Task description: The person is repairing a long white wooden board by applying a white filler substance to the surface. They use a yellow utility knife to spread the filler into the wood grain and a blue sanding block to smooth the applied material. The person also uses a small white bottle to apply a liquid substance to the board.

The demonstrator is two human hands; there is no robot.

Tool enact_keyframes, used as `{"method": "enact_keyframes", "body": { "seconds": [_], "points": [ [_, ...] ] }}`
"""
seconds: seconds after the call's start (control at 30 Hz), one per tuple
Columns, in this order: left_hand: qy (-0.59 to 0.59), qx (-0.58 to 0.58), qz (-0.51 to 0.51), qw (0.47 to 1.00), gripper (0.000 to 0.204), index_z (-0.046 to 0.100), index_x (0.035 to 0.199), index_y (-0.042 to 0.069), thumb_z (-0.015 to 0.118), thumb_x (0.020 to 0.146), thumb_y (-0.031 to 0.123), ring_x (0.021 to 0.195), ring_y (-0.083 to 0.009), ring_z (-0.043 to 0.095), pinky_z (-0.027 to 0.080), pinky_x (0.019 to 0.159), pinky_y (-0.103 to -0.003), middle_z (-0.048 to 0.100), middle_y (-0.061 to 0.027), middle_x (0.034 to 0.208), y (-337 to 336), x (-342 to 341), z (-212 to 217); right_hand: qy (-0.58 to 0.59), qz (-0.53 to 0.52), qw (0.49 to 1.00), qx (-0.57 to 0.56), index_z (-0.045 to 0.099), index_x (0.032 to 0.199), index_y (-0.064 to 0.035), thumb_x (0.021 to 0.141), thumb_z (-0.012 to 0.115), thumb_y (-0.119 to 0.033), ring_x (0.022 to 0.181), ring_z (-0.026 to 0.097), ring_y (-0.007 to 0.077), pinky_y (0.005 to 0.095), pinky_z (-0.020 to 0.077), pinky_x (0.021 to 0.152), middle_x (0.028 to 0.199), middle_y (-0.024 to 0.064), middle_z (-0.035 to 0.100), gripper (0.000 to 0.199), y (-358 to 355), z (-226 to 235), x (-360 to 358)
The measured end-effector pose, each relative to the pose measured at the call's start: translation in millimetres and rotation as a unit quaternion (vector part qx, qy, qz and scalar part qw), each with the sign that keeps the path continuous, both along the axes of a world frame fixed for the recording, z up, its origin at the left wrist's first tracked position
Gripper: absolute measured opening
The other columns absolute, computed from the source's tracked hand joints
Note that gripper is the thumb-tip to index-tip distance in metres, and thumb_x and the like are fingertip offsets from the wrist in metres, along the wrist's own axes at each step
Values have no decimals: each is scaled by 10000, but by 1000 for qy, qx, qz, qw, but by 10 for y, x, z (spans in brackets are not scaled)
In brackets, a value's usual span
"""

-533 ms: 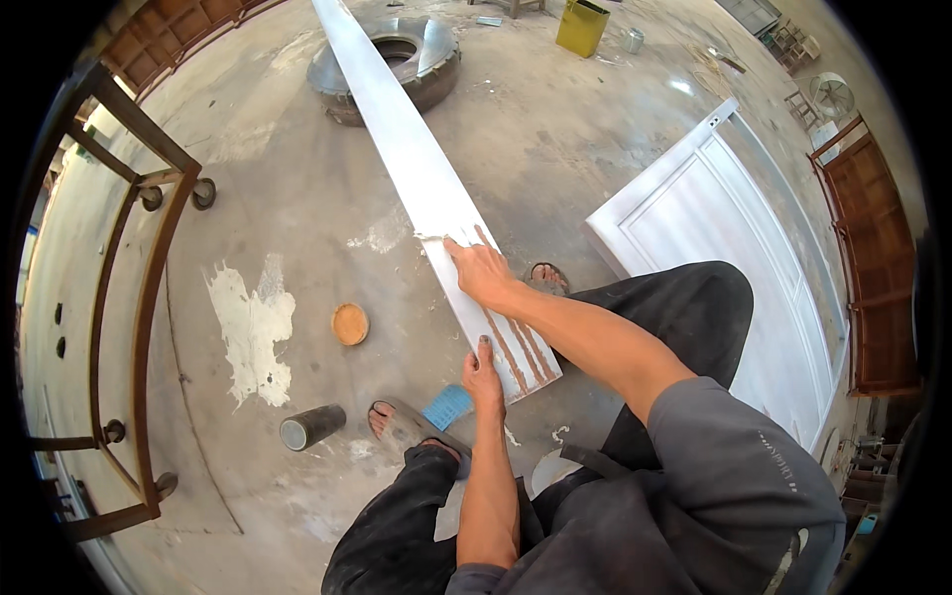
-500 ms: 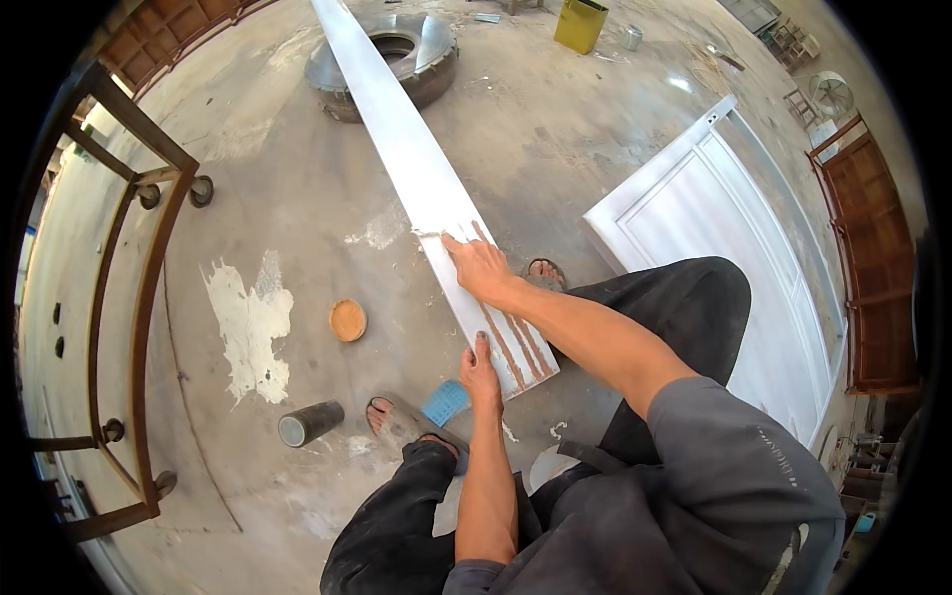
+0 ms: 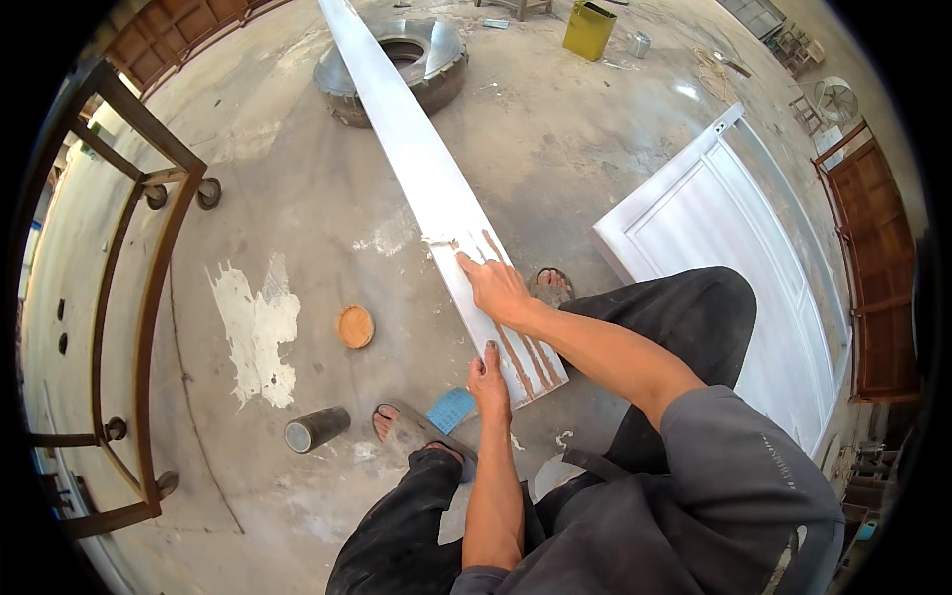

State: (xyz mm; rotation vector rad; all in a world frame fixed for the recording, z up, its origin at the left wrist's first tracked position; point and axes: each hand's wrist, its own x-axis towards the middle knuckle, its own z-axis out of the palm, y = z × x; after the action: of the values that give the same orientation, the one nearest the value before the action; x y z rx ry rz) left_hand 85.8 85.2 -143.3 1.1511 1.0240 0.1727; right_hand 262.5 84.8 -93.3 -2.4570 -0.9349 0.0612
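Observation:
A long white board (image 3: pixel 421 164) slants from the far top toward my knees. Brown filler streaks (image 3: pixel 518 362) run lengthwise along its near part, and a small brown dab sits near its left edge. My right hand (image 3: pixel 496 290) rests on the board with the index finger stretched out, its tip just below that dab. The other fingers are partly curled, and I see no tool in them. At the near left edge, my left hand (image 3: pixel 488 382) grips the board, thumb on top; its fingers underneath are hidden.
The board crosses over a tyre (image 3: pixel 446 84). On the floor at left are a round tub of orange-brown paste (image 3: pixel 354 326), a dark cylinder (image 3: pixel 317 428) and a wheeled metal frame (image 3: pixel 149 327). A white panelled door (image 3: pixel 734 238) lies at right; a yellow bin (image 3: pixel 589 30) stands far off.
My right fingertip has drawn back slightly toward me along the board, leaving the brown dab in sight. My left hand keeps its grip on the edge. The whole view has shifted a little.

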Motion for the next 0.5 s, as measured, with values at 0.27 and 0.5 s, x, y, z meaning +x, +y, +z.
{"method": "enact_keyframes", "body": {
  "seconds": [0.27,0.5],
  "points": [
    [-7,-15,-5,1000,445,651,944,12,626,1038,447,780,-110,483,439,714,-313,587,-9,843,-9,27,3,49,-23,998,-31,596,1285,-59,920,545,20,1033,680,492,590,562,880,922,297,699,377,9,195,62],
    [-3,-13,-9,1000,440,655,958,9,631,1035,442,784,-109,504,446,718,-308,608,-16,861,-51,63,61,86,-26,994,-59,601,1355,-84,971,545,-42,875,723,473,568,578,768,845,318,693,390,77,193,315]
  ]
}}
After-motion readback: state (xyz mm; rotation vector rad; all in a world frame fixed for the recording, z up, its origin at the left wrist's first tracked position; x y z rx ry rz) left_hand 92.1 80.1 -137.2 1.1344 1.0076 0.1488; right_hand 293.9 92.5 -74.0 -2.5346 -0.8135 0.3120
